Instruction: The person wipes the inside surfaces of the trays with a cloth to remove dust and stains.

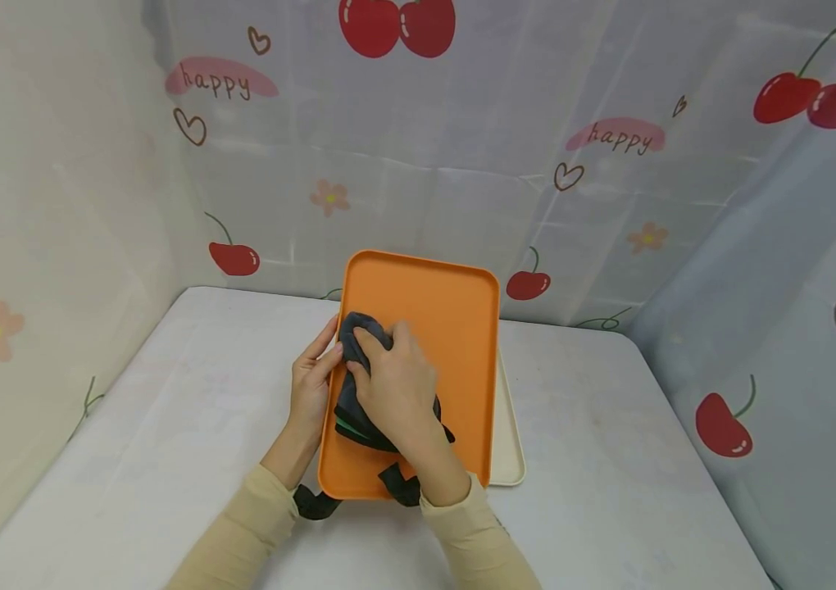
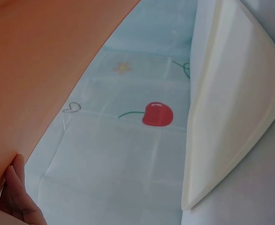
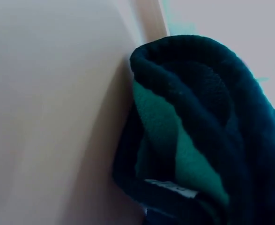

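An orange rectangular tray stands tilted up, its inner face toward me. At its left edge my left hand grips the rim, thumb in front and other fingers behind. In the left wrist view, fingertips rest against the tray's underside. My right hand holds a bunched dark grey cloth against the left part of the tray's face. The right wrist view shows the cloth's folded dark border, green inner side and a small white label.
A cream-white tray lies on the white table behind the orange one, its right edge showing. Black wrist straps hang near the orange tray's lower edge. A cherry-printed curtain stands along the table's far side.
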Motion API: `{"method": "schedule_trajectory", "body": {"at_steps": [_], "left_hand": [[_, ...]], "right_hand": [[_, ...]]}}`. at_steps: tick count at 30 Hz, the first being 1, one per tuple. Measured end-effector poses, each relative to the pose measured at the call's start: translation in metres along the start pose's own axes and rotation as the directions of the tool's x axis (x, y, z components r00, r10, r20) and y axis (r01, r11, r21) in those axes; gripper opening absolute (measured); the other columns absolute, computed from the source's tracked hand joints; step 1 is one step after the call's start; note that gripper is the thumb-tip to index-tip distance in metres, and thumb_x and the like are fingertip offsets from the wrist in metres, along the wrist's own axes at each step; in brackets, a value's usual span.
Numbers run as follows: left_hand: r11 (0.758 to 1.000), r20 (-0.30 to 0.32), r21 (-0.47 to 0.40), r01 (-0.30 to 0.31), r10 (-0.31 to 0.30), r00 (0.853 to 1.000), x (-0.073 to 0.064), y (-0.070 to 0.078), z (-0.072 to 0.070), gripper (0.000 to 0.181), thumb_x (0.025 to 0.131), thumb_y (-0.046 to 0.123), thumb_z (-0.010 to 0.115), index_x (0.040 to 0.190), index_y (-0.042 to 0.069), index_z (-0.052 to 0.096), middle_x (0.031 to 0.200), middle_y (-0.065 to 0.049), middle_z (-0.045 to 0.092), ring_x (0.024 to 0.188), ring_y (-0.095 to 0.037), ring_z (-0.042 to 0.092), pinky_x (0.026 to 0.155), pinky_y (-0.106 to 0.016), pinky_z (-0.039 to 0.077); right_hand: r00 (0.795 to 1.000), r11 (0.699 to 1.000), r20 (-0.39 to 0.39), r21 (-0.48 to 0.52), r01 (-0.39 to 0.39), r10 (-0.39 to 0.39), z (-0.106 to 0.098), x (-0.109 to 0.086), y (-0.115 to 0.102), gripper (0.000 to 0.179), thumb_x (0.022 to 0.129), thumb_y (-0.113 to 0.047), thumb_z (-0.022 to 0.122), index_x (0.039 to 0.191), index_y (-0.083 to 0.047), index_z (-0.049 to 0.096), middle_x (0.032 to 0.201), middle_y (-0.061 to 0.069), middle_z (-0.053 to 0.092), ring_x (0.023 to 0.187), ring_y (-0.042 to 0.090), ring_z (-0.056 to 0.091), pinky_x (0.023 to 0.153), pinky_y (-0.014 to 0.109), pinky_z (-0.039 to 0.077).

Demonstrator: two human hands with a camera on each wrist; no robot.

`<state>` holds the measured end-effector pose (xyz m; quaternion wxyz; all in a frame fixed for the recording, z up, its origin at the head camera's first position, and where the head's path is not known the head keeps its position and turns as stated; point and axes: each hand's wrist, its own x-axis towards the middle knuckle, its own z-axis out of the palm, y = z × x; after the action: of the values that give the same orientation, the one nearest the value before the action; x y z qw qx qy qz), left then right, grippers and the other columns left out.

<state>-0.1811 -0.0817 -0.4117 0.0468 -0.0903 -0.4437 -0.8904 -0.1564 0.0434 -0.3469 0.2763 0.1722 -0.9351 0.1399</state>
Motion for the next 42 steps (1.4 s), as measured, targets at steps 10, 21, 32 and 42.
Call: {"method": "schedule_trajectory", "body": {"at_steps": [10, 21, 32, 42], "left_hand": [[1.000, 0.022, -0.003, -0.014, 0.015, 1.000, 0.000, -0.001, 0.000, 0.052, 0.103, 0.015, 0.048, 0.152, 0.007, 0.032, 0.135, 0.012, 0.060, 0.116, -0.006, 0.062, 0.094, -0.021, 0.053], [1.000, -0.021, 0.011, 0.005, -0.005, 1.000, 0.002, 0.000, -0.002, 0.050, 0.102, 0.017, 0.051, 0.150, 0.011, 0.039, 0.136, 0.008, 0.060, 0.114, -0.009, 0.064, 0.092, -0.024, 0.055], [0.997, -0.094, 0.078, -0.006, 0.013, 0.995, 0.006, 0.005, -0.006, 0.046, 0.102, 0.019, 0.053, 0.147, 0.015, 0.046, 0.143, 0.004, 0.055, 0.112, -0.007, 0.064, 0.090, -0.022, 0.055], [0.998, -0.120, 0.065, -0.007, 0.015, 0.993, 0.007, 0.008, -0.008, 0.047, 0.101, 0.017, 0.054, 0.148, 0.013, 0.045, 0.135, 0.009, 0.061, 0.108, -0.005, 0.065, 0.088, -0.020, 0.055]], "right_hand": [[0.999, 0.999, -0.003, -0.001, 0.035, -0.035, 0.001, 0.000, 0.000, 0.041, 0.087, -0.031, 0.074, 0.126, -0.022, 0.069, 0.098, 0.011, 0.058, 0.072, 0.017, 0.054, 0.046, 0.027, 0.047], [0.998, 0.998, 0.062, 0.058, -0.025, 0.021, -0.002, 0.001, 0.009, 0.042, 0.088, -0.032, 0.073, 0.128, -0.025, 0.067, 0.102, 0.010, 0.057, 0.076, 0.018, 0.055, 0.051, 0.029, 0.051], [0.983, 0.983, 0.079, 0.070, -0.169, 0.163, -0.011, -0.007, 0.041, 0.041, 0.089, -0.033, 0.072, 0.129, -0.028, 0.066, 0.099, 0.011, 0.054, 0.065, 0.017, 0.050, 0.044, 0.026, 0.040], [0.937, 0.937, 0.066, 0.045, -0.346, 0.343, -0.019, -0.014, 0.067, 0.042, 0.088, -0.033, 0.073, 0.129, -0.026, 0.066, 0.108, 0.015, 0.056, 0.084, 0.030, 0.062, 0.060, 0.048, 0.054]]}}
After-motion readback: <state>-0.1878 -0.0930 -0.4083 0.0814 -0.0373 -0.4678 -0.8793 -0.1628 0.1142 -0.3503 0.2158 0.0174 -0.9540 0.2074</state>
